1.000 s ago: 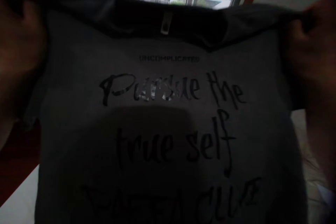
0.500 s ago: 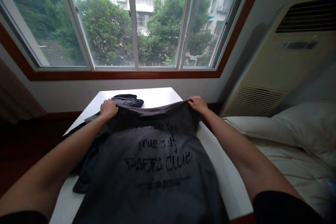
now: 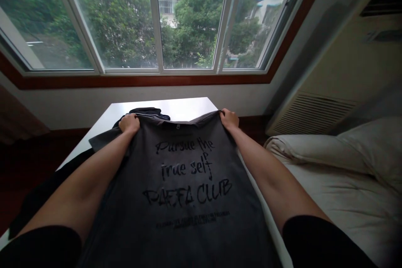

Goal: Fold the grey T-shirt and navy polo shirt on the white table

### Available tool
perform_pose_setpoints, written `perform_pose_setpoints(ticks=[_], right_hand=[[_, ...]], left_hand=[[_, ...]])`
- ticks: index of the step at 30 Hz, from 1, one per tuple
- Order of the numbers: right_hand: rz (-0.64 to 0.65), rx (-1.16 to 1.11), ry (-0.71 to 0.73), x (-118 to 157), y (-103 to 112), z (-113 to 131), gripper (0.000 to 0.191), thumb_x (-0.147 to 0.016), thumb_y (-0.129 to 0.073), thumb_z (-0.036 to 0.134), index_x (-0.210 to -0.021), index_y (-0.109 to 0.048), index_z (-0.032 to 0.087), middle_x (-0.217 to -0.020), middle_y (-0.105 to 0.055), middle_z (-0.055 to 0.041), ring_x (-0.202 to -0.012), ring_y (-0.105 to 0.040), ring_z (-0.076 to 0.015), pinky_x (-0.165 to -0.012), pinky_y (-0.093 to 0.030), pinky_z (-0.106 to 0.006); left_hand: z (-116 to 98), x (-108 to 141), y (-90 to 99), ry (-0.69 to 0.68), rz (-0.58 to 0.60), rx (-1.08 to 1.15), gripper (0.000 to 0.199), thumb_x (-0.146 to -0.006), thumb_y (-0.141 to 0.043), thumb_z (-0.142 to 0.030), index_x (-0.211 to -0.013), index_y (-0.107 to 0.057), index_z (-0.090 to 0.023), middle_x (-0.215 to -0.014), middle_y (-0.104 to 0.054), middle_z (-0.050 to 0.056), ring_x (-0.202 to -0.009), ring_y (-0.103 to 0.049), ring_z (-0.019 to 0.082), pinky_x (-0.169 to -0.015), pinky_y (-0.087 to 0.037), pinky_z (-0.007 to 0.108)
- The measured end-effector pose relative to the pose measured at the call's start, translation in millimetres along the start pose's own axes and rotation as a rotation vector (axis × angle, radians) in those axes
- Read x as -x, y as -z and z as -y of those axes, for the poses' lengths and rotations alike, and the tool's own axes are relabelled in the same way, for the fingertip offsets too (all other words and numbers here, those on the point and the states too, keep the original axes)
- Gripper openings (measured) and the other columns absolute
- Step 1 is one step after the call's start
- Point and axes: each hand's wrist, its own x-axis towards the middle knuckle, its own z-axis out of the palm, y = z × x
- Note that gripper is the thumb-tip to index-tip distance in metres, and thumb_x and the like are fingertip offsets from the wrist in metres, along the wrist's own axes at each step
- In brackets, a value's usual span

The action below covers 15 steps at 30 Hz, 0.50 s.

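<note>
Holds a dark grey printed T-shirt (image 3: 188, 167) over the white counter (image 3: 188, 106), from centre down to 6 o'clock, long axis running 12 to 6, collar toward 12, lettering upright. Grasps one shoulder at 11 with the left hand (image 3: 129, 123), fingers curled tight, and the other at 1 with the right hand (image 3: 230, 118), likewise clenched on cloth. Just beyond the left hand, includes a dark bundled garment (image 3: 150, 112); at 12, a window (image 3: 188, 29); toward 3, cream bedding (image 3: 339, 192).

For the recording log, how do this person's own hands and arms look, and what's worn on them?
The left hand and right hand are bare, with no gloves or watch visible. The left sleeve and right sleeve are black and short.
</note>
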Motion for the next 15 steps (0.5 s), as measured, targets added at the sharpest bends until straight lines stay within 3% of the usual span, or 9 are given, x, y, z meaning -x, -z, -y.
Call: perform_pose_setpoints(ticks=[4,7,10,11,13,15], right_hand=[[0.216,0.049,-0.021,-12.7,-14.5,2.1,0.049,-0.101,-0.051,0.059,-0.125,-0.071,0.022,-0.123,-0.069,-0.0169,-0.112,-0.065,-0.0295,-0.094,-0.049,-0.036],[0.313,0.039,-0.005,-10.1,-23.7,-12.0,0.059,-0.098,-0.053,0.065,-0.138,-0.063,0.023,-0.126,-0.068,-0.0166,-0.114,-0.065,-0.0312,-0.094,-0.050,-0.037],[0.325,0.007,-0.016,-0.3,-24.5,-38.7,0.063,-0.095,-0.054,0.069,-0.137,-0.063,0.023,-0.126,-0.068,-0.0167,-0.115,-0.065,-0.0318,-0.094,-0.050,-0.036],[0.335,-0.005,-0.020,4.2,-22.5,-49.8,0.064,-0.094,-0.055,0.070,-0.134,-0.065,0.022,-0.125,-0.069,-0.0163,-0.115,-0.065,-0.0317,-0.094,-0.050,-0.036],[0.363,-0.035,-0.022,14.8,-15.3,-73.5,0.063,-0.092,-0.057,0.071,-0.128,-0.069,0.021,-0.124,-0.070,-0.0152,-0.114,-0.065,-0.0310,-0.094,-0.050,-0.034],[0.411,-0.100,-0.011,26.9,-5.0,-96.1,0.056,-0.091,-0.062,0.065,-0.121,-0.072,0.019,-0.121,-0.071,-0.0131,-0.110,-0.066,-0.0283,-0.093,-0.051,-0.032]], left_hand=[[-17.5,6.6,-14.0,-0.039,-0.111,-0.028,0.033,-0.095,-0.055,-0.026,-0.120,-0.066,-0.008,-0.128,-0.063,0.022,-0.122,-0.053,0.037,-0.099,-0.042,0.058],[-38.6,34.7,-25.2,-0.336,-0.131,0.013,0.036,-0.097,-0.049,-0.023,-0.129,-0.064,-0.017,-0.137,-0.058,0.016,-0.129,-0.049,0.034,-0.110,-0.038,0.054],[-63.3,74.7,-43.6,-0.759,0.065,0.084,0.036,-0.099,-0.047,-0.030,-0.128,-0.067,-0.023,-0.140,-0.058,0.012,-0.131,-0.050,0.030,-0.114,-0.039,0.047],[-71.0,87.3,-51.6,-0.834,0.159,0.094,0.038,-0.100,-0.048,-0.038,-0.131,-0.066,-0.025,-0.144,-0.057,0.011,-0.135,-0.049,0.031,-0.115,-0.039,0.046],[-84.4,105.7,-68.7,-0.846,0.323,0.087,0.054,-0.100,-0.047,-0.056,-0.144,-0.058,-0.028,-0.157,-0.047,0.010,-0.145,-0.040,0.034,-0.119,-0.033,0.053],[-94.6,111.4,-84.6,-0.745,0.420,0.061,0.071,-0.098,-0.040,-0.070,-0.158,-0.044,-0.032,-0.167,-0.034,0.011,-0.153,-0.028,0.038,-0.122,-0.023,0.063]])
